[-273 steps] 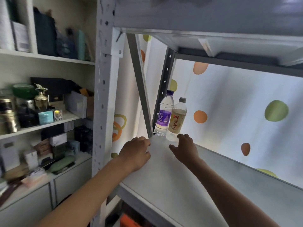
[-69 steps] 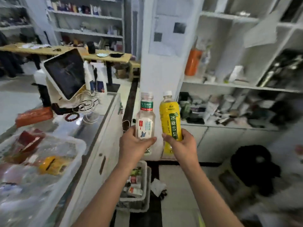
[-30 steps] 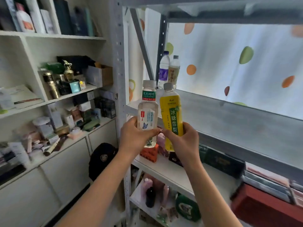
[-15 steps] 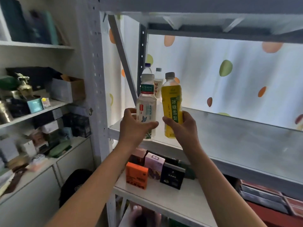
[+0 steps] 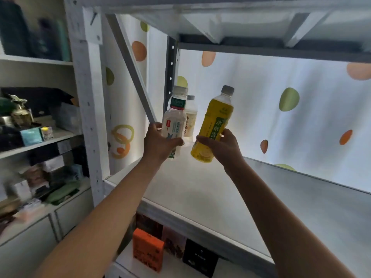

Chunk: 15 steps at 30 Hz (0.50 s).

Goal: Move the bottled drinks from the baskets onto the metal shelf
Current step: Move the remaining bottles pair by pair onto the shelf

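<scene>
My left hand [image 5: 158,142] grips a pale bottle with a green band and white label [image 5: 175,117]. My right hand [image 5: 221,146] grips a yellow drink bottle with a green label [image 5: 215,121], tilted to the right. I hold both bottles above the back left part of the grey metal shelf [image 5: 210,189], clear of its surface. Behind the pale bottle, a clear bottle with a tan label [image 5: 190,117] stands in the back left corner. A purple-labelled bottle seen earlier is hidden behind the pale one.
The upper shelf board [image 5: 241,19] hangs low overhead. A diagonal brace [image 5: 132,69] and upright posts [image 5: 88,109] bound the left side. A dotted white curtain [image 5: 281,109] closes the back. Small boxes [image 5: 147,250] sit on the lower shelf. White shelving with clutter [image 5: 30,137] stands at the left.
Both hands have carried their bottles further in over the shelf toward the back left corner. The yellow bottle has tipped to the right and moved apart from the pale one.
</scene>
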Each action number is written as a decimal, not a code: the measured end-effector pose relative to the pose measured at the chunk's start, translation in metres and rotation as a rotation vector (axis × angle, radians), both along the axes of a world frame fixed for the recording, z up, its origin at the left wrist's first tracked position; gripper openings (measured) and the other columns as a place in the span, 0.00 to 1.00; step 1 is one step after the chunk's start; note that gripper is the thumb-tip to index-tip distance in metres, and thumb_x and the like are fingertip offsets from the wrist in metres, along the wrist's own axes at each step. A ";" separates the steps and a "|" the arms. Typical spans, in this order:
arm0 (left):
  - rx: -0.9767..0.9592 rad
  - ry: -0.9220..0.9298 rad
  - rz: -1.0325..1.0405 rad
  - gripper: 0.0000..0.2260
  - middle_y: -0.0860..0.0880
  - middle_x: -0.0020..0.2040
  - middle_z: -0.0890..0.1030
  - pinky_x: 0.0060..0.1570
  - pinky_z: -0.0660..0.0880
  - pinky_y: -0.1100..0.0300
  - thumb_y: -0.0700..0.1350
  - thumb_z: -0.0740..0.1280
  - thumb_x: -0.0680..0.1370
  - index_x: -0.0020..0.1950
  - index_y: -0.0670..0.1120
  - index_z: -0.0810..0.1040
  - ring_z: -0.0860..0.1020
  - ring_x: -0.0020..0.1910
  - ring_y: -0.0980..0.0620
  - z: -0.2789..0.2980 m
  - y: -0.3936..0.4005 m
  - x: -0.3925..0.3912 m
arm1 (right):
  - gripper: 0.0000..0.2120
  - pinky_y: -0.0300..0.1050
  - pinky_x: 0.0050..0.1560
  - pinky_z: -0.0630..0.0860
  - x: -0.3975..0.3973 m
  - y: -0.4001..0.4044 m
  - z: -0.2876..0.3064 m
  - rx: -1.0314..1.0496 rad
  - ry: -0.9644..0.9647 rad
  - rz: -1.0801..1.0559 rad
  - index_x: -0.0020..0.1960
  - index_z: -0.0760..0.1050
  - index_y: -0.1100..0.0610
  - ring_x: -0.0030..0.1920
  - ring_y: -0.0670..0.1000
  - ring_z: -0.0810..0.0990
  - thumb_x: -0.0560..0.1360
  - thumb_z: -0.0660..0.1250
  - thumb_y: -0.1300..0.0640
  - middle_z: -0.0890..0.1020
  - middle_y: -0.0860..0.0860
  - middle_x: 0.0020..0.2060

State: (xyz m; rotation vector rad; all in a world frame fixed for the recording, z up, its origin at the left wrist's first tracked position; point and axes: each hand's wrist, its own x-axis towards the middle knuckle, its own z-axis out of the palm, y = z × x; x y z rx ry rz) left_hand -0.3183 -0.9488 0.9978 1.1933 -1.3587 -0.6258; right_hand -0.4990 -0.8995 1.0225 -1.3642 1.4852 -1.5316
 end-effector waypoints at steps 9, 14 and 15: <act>-0.023 -0.162 0.144 0.27 0.50 0.56 0.81 0.53 0.79 0.52 0.57 0.79 0.66 0.58 0.50 0.73 0.81 0.51 0.48 -0.003 -0.052 -0.006 | 0.29 0.57 0.56 0.81 -0.005 -0.042 -0.003 -0.035 0.142 0.046 0.62 0.75 0.55 0.53 0.54 0.83 0.66 0.81 0.50 0.83 0.51 0.54; 0.045 -0.190 0.210 0.27 0.49 0.57 0.82 0.51 0.79 0.52 0.58 0.78 0.66 0.60 0.49 0.77 0.82 0.51 0.45 -0.014 -0.073 -0.021 | 0.28 0.58 0.56 0.81 -0.006 -0.066 -0.010 -0.019 0.183 0.034 0.61 0.75 0.56 0.53 0.54 0.83 0.66 0.81 0.48 0.83 0.51 0.54; 0.066 -0.170 0.216 0.27 0.48 0.57 0.82 0.52 0.78 0.51 0.58 0.78 0.66 0.61 0.48 0.77 0.82 0.51 0.45 -0.017 -0.077 -0.023 | 0.28 0.58 0.56 0.81 -0.007 -0.071 -0.011 -0.010 0.192 0.038 0.61 0.75 0.56 0.53 0.54 0.83 0.66 0.81 0.48 0.83 0.51 0.54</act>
